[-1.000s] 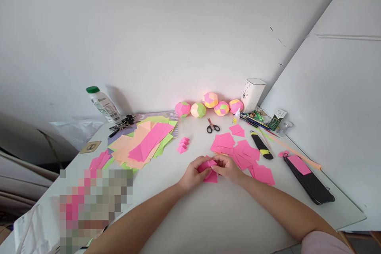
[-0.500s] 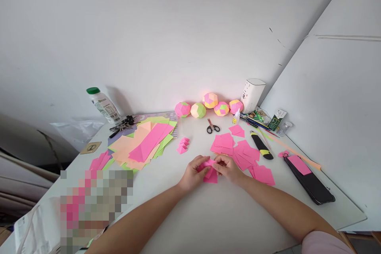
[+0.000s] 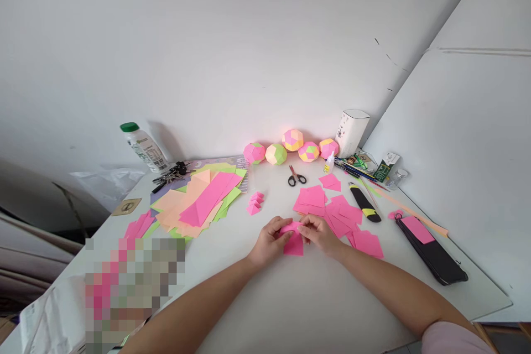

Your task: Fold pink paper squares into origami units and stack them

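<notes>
Both hands grip one small pink paper piece (image 3: 292, 227) just above the table, low in the middle of the head view. My left hand (image 3: 270, 240) pinches its left end between thumb and fingers. On the other end, my right hand (image 3: 318, 234) is closed in a pinch. The fingers hide part of the paper, so its exact folds cannot be made out. Beneath it a flat pink square (image 3: 294, 246) lies on the table. Several folded pink paper pieces (image 3: 255, 203) stand in a short row ahead of my left hand.
Loose pink squares (image 3: 342, 214) spread beside my right hand. Scissors (image 3: 296, 177), a glue bottle (image 3: 329, 164), a black-and-yellow cutter (image 3: 365, 203) and a black pouch (image 3: 435, 254) lie around them. Coloured sheets (image 3: 199, 199) are piled left. Several paper balls (image 3: 292, 140) line the wall.
The pink paper between the hands has tilted and now shows as a narrower strip, exposing more of the square below. Both hands stay in nearly the same place.
</notes>
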Demonstrator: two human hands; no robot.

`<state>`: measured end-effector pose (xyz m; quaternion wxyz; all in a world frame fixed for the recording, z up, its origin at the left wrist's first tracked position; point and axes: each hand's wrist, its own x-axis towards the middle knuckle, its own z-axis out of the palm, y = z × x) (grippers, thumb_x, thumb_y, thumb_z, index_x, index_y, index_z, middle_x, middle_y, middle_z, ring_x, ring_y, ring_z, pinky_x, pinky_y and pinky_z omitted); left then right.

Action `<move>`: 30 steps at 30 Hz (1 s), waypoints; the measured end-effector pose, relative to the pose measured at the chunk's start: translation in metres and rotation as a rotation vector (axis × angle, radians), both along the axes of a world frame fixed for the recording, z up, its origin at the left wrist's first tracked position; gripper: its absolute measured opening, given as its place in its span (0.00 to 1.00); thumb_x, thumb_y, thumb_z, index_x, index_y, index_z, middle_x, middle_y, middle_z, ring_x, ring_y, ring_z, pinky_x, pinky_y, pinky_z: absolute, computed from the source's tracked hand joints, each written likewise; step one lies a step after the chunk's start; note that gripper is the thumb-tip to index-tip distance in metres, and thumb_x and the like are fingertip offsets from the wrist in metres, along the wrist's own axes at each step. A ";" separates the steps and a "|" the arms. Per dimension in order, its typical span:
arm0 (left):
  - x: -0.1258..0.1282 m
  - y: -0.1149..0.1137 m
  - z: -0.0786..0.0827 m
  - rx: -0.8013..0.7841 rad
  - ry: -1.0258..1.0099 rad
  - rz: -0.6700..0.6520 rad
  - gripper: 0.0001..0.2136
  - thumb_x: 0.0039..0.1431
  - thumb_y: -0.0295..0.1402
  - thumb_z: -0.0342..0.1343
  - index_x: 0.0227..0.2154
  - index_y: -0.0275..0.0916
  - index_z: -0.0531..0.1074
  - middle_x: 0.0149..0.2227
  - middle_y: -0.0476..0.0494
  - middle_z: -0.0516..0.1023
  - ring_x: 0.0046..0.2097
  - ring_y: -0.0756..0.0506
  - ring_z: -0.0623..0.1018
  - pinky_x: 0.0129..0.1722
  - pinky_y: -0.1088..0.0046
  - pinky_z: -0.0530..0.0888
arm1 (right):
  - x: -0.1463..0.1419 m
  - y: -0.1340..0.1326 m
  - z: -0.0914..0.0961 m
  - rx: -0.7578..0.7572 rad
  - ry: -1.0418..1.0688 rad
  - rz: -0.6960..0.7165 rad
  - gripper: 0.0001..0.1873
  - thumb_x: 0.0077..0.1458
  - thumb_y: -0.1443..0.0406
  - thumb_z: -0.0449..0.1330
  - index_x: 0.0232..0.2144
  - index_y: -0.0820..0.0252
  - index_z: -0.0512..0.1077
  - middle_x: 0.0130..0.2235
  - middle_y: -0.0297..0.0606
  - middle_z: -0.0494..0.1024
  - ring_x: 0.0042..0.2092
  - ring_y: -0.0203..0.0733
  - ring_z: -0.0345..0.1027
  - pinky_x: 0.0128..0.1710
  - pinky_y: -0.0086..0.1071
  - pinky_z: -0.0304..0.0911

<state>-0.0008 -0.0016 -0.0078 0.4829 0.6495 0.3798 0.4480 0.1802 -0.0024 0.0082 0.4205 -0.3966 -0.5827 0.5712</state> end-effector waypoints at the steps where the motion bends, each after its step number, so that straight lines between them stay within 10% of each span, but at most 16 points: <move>1: 0.000 0.000 0.000 -0.003 0.001 0.002 0.13 0.54 0.35 0.54 0.42 0.40 0.73 0.30 0.47 0.64 0.33 0.49 0.67 0.34 0.71 0.67 | 0.000 0.000 0.000 0.013 -0.004 0.009 0.12 0.51 0.58 0.60 0.26 0.60 0.66 0.20 0.27 0.65 0.21 0.31 0.60 0.21 0.26 0.57; 18: 0.000 -0.001 0.009 -0.018 0.092 -0.062 0.13 0.57 0.39 0.52 0.39 0.39 0.75 0.30 0.46 0.69 0.33 0.48 0.69 0.34 0.72 0.66 | 0.001 0.001 -0.004 0.176 -0.096 0.017 0.10 0.53 0.61 0.59 0.27 0.60 0.76 0.24 0.32 0.68 0.23 0.31 0.61 0.22 0.27 0.59; 30: -0.001 -0.002 0.013 -0.057 0.133 -0.063 0.12 0.57 0.39 0.51 0.33 0.37 0.76 0.27 0.47 0.69 0.30 0.50 0.68 0.31 0.74 0.65 | 0.000 0.002 -0.009 -0.001 0.062 -0.056 0.13 0.48 0.60 0.63 0.35 0.58 0.67 0.25 0.28 0.69 0.21 0.30 0.62 0.20 0.26 0.59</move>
